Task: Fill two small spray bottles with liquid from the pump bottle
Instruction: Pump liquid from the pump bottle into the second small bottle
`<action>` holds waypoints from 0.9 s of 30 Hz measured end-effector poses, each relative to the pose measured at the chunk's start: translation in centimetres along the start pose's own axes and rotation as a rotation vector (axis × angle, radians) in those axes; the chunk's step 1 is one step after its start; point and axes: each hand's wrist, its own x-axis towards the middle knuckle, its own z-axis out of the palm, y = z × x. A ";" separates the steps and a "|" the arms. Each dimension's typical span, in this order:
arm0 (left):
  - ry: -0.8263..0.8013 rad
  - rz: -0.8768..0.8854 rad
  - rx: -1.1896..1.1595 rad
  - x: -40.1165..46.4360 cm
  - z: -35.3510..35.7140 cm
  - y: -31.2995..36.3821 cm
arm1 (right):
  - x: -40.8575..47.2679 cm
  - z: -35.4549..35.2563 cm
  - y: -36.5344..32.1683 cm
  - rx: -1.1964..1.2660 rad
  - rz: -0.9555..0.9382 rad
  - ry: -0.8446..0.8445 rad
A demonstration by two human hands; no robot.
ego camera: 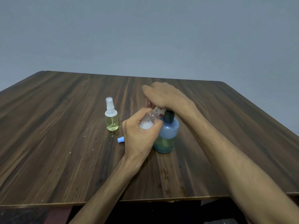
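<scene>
A blue pump bottle (167, 135) stands at the table's middle, holding greenish liquid in its lower part. My right hand (163, 96) rests palm-down on its pump head, which is mostly hidden. My left hand (139, 135) grips a small clear bottle (149, 118), uncapped and tilted, its open neck up against the pump's spout. Whitish foam sits inside it. A second small spray bottle (111, 117) stands upright to the left, capped, with yellowish liquid. A small blue cap piece (120, 139) lies on the table beside my left hand.
The dark wood table (64, 143) stretches wide around the bottles, its front edge close to me. A plain grey wall stands behind it. A few pale specks dot the wood left of my left hand.
</scene>
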 end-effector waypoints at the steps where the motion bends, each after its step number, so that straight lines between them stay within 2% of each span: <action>1: 0.001 -0.003 -0.002 0.0 0.0 0.1 | 0.0 0.0 0.0 -0.014 -0.003 -0.013; 4: -0.002 0.000 0.013 -0.1 -0.1 0.1 | -0.2 -0.5 0.0 0.004 -0.010 0.049; 8: 0.008 0.009 0.009 -0.1 0.0 0.2 | -0.4 -0.1 -0.1 0.006 0.009 -0.010; 12: 0.006 0.001 0.009 -0.2 0.0 0.3 | -0.4 -1.1 -0.1 0.053 0.001 0.051; 16: 0.012 -0.020 0.004 -0.1 0.1 0.3 | -0.5 -0.2 -0.1 0.016 0.004 -0.024; 20: 0.011 0.005 0.020 -0.1 0.0 0.3 | -0.4 -0.8 -0.1 0.031 -0.003 0.072; 23: 0.019 -0.012 0.015 0.0 0.1 0.3 | -0.4 -0.3 -0.2 0.002 0.002 0.031; 27: 0.013 0.003 0.032 -0.1 0.0 0.2 | -0.4 -0.7 -0.2 -0.009 -0.014 0.111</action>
